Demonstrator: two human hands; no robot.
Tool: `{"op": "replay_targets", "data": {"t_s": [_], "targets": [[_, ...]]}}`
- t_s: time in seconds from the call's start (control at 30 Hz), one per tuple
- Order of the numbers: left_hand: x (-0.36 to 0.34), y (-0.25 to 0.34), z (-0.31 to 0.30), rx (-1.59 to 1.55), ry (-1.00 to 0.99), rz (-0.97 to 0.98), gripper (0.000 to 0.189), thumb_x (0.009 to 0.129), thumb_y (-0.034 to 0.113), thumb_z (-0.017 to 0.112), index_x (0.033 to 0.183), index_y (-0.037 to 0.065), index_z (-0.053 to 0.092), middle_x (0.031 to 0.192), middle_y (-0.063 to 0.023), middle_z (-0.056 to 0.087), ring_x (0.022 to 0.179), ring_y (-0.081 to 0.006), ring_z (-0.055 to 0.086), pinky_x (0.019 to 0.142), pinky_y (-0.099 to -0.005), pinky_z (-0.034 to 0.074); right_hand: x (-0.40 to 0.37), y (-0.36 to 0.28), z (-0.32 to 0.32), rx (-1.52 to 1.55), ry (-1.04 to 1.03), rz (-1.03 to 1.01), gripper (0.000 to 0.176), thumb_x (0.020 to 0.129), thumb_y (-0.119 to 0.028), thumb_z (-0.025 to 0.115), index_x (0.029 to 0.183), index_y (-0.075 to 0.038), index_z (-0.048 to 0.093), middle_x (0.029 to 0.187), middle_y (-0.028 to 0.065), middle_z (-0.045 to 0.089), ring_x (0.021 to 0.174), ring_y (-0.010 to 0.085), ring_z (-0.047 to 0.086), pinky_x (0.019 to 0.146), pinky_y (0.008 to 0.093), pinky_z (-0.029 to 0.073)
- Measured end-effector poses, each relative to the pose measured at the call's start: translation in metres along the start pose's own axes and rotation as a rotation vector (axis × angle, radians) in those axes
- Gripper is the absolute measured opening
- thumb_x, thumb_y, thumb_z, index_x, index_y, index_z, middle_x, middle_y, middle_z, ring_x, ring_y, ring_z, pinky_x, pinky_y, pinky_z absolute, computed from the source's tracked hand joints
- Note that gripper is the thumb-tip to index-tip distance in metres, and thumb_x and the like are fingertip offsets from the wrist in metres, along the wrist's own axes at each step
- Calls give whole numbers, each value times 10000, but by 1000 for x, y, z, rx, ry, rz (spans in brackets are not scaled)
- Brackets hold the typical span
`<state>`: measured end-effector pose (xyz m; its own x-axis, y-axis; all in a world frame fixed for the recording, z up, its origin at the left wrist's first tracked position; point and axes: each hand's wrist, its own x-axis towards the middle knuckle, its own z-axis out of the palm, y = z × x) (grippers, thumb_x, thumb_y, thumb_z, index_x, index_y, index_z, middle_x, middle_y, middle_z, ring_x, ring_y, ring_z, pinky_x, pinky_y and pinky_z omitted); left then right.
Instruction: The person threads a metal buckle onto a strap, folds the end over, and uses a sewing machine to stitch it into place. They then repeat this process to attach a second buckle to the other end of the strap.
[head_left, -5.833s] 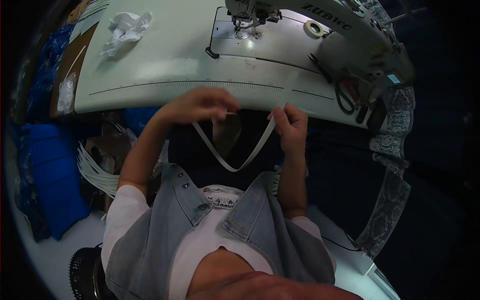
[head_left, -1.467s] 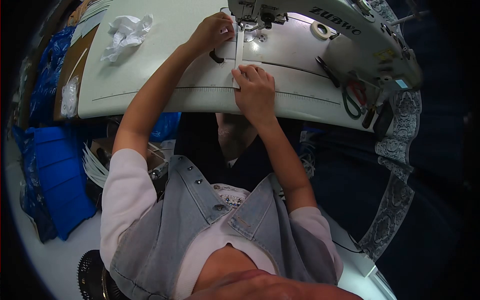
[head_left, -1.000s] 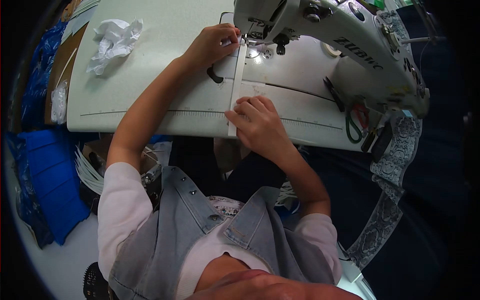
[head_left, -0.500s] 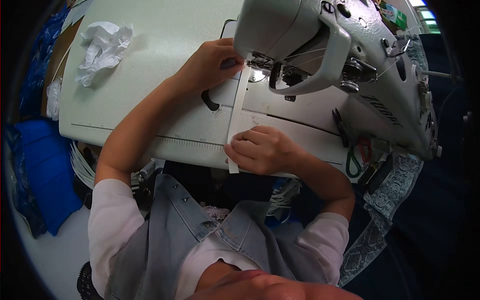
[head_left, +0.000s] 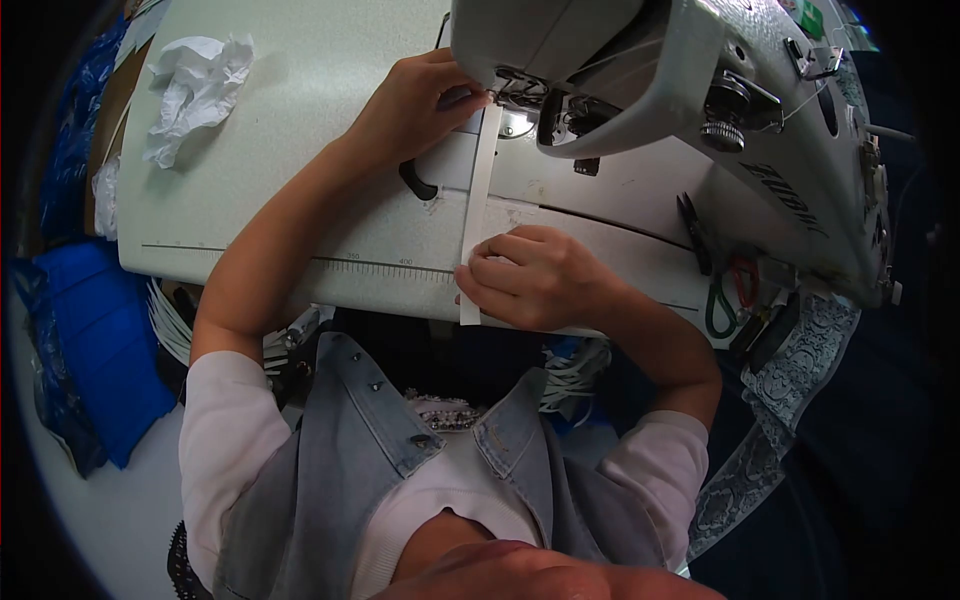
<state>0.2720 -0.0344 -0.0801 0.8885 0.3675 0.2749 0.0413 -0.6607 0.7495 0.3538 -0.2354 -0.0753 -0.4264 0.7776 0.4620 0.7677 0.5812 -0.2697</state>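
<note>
A narrow white strip runs down the sewing machine's bed, from under the machine head past the table's front edge. My left hand is closed at the strip's far end, thumb and fingers pinched together beside the presser foot area. The fingertips there are partly hidden by the machine head. Lower down, my right hand has its fingers curled around the strip near the front edge, with a short tail hanging below them. Between my two hands the strip lies straight.
Crumpled white paper lies on the left of the table. To the right are black snips and green- and red-handled scissors. Patterned lace trim hangs off the right side. A blue bag stands at left.
The camera view has shifted slightly, so the machine and table sit higher in the picture. Both hands keep nearly the same hold on the strip.
</note>
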Motion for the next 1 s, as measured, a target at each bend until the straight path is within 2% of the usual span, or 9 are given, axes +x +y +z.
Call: {"op": "replay_targets", "data": {"t_s": [0.23, 0.4, 0.47, 0.63, 0.7, 0.77, 0.8, 0.9, 1.0], "targets": [[-1, -5, 3, 56, 33, 24, 137, 812, 89, 673, 920, 10, 643, 861, -120, 636, 757, -246, 648, 689, -339, 521, -1, 10, 0, -29, 27, 57, 199, 667, -78, 699, 856, -34, 658, 755, 19, 600, 752, 153, 644, 614, 263, 530], [1, -10, 1, 113, 37, 80, 142, 820, 99, 670, 935, 19, 646, 878, -116, 638, 771, -250, 642, 705, -346, 525, 0, 15, 0, -74, 13, 200, 269, 675, -103, 702, 929, -22, 667, 866, 24, 621, 894, 174, 627, 680, 281, 530], [2, -11, -1, 185, 44, 182, 143, 814, 98, 672, 929, 16, 648, 904, -107, 635, 781, -253, 636, 718, -346, 527, 1, 15, -2, -49, -10, 231, 265, 685, -108, 699, 937, -31, 670, 892, 26, 622, 924, 182, 617, 711, 298, 524], [-5, -3, -11, 163, -35, 161, 146, 800, 86, 683, 929, 23, 660, 915, -92, 631, 777, -243, 633, 709, -332, 530, -1, 17, -14, -26, -97, 252, 241, 718, -109, 687, 956, -71, 680, 964, 41, 623, 979, 190, 595, 777, 338, 498], [-7, -5, -15, 202, -73, 178, 148, 795, 82, 688, 930, 27, 664, 909, -87, 632, 774, -237, 632, 704, -327, 531, -1, 18, -16, 24, -103, 212, 197, 750, -102, 660, 945, -91, 688, 907, 37, 621, 917, 188, 591, 735, 327, 480], [-9, -10, -17, 237, -42, 370, 129, 798, 67, 683, 923, 36, 678, 900, -80, 631, 770, -222, 634, 691, -308, 532, -1, 16, -18, 70, -169, 195, 185, 755, -105, 653, 935, -87, 689, 843, 28, 607, 852, 180, 582, 702, 319, 470], [-10, -7, -19, 237, -44, 370, 129, 798, 67, 683, 923, 36, 678, 900, -80, 631, 770, -222, 634, 691, -308, 532, -1, 14, -18, 115, -237, 180, 173, 759, -107, 646, 925, -84, 691, 779, 18, 593, 788, 172, 573, 668, 311, 459], [-17, 9, -26, 243, -117, 261, 120, 789, 43, 675, 908, 44, 689, 907, -74, 633, 800, -219, 634, 707, -306, 528, -3, 9, -16, 160, -238, 173, 157, 765, -109, 639, 910, -80, 693, 669, -2, 540, 680, 160, 541, 622, 309, 439], [-20, 18, -26, 250, -163, 216, 158, 767, 15, 667, 916, 54, 701, 939, -70, 635, 833, -219, 627, 741, -310, 523, -4, 12, -16, 201, -227, 185, 150, 774, -106, 641, 913, -76, 691, 642, -8, 528, 644, 148, 535, 613, 312, 436]]}}
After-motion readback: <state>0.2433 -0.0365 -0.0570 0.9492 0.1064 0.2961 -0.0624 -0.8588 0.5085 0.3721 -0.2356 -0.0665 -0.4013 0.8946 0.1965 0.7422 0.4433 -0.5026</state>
